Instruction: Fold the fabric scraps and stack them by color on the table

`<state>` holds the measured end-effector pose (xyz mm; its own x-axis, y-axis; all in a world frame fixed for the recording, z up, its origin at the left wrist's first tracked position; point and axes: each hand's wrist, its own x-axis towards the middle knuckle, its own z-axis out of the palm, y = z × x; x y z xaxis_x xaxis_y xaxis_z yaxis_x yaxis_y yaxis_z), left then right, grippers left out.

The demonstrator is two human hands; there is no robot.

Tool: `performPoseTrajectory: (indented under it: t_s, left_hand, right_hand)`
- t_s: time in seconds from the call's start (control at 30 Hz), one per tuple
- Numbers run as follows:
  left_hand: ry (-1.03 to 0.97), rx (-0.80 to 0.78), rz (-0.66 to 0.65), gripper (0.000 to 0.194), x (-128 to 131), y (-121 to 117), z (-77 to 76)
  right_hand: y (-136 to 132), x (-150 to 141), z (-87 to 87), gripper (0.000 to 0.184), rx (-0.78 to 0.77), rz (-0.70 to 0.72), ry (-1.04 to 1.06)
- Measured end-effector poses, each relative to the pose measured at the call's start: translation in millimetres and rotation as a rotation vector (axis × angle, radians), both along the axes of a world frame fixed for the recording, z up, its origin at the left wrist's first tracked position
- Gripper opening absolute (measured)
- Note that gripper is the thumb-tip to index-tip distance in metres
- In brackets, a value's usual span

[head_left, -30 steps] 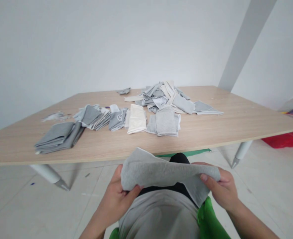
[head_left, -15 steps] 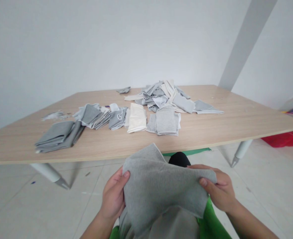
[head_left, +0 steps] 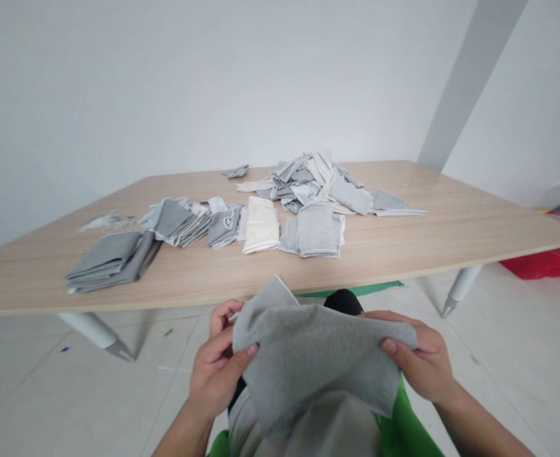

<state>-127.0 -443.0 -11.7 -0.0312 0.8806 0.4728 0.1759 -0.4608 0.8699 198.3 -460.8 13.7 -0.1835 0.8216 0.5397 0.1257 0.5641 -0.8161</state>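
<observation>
A piece of grey knit fabric (head_left: 322, 355) is stretched between my two hands, in front of the table's near edge and above my lap. My left hand (head_left: 220, 358) pinches its left side, thumb on the front face and the other fingers partly behind it. At the right end, my right hand (head_left: 416, 355) grips the cloth with the thumb on top and the fingers underneath. One corner of the fabric sticks up at the upper left, and the lower part hangs toward more grey cloth on my lap.
On the wooden table (head_left: 394, 247) stand folded stacks: dark grey (head_left: 111, 257), cream (head_left: 261, 225) and light grey (head_left: 319, 230). Behind them lies a loose heap of grey and cream fabric pieces (head_left: 303, 181). White scraps (head_left: 106, 221) lie at left. A red bag-like item (head_left: 546, 261) is on the floor at right.
My left hand has shifted its hold, its fingers now more raised and the thumb further in on the cloth. The fabric's upper corner has moved left. My right hand keeps its grip.
</observation>
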Motion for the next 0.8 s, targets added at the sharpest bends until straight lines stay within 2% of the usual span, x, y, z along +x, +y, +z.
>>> performPoseTrajectory:
  t_s: [0.07, 0.2, 0.3, 0.4, 0.53, 0.63, 0.8]
  left_hand:
    - [-0.077, 0.051, 0.019, 0.012, 3, -2, -4.1]
    - [-0.382, -0.033, -0.055, 0.024, 18, -5, -4.6]
    - [-0.52, -0.053, -0.039, 0.034, 27, -6, -2.7]
    - [-0.517, -0.104, -0.001, 0.032, 29, -5, -4.4]
    - [-0.45, -0.23, -0.011, 0.044, 27, -6, -6.3]
    - [-0.392, -0.18, -0.031, 0.048, 21, -7, -1.0]
    - [-0.287, -0.016, -0.132, 0.04, 9, -5, 11.5]
  right_hand:
    - [0, 2, -1.3, 0.028, -0.016, -0.014, 0.015]
    - [-1, 4, -5.9, 0.025, -0.016, -0.02, 0.011]
    - [-2, 4, -8.1, 0.022, -0.01, -0.019, 0.003]
    - [-3, 3, -7.9, 0.022, -0.012, -0.023, 0.005]
    - [-3, 2, -6.2, 0.021, 0.009, 0.002, -0.03]
    - [-1, 2, -6.5, 0.021, -0.004, -0.002, -0.019]
    - [1, 2, -8.8, 0.018, -0.065, 0.027, 0.02]
